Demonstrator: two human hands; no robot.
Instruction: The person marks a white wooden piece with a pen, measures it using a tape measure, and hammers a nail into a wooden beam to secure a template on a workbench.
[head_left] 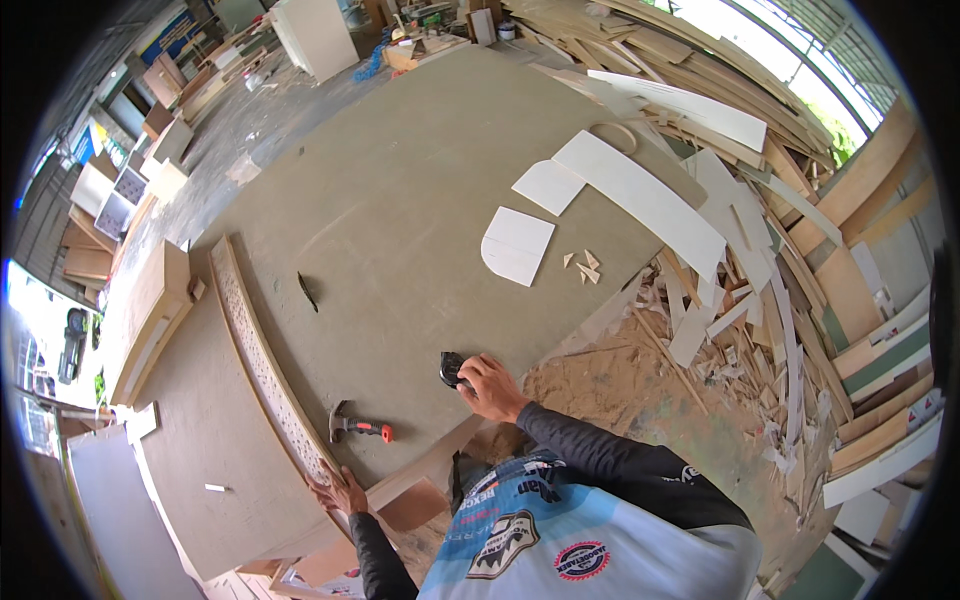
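Note:
In my right hand (491,388) is a small black rounded tool (452,369) that looks like a tape measure, the fingers closed round it just above the worktable (400,190). My left hand (341,492) grips the near end of a long narrow wooden panel (262,345), its fingers over the top. That panel has a speckled face and pale raised edges. Between my hands, closer to the left one, lies a claw hammer (360,425) with a black and red handle. A thin dark object (308,291) rests farther up the table.
White cut panels (640,195) and small wood wedges (587,266) lie on the table's right side. Offcuts and sawdust (590,385) cover the floor beyond its right edge. A wooden box-like piece (152,320) stands at left. Stacked boards (660,60) fill the far right.

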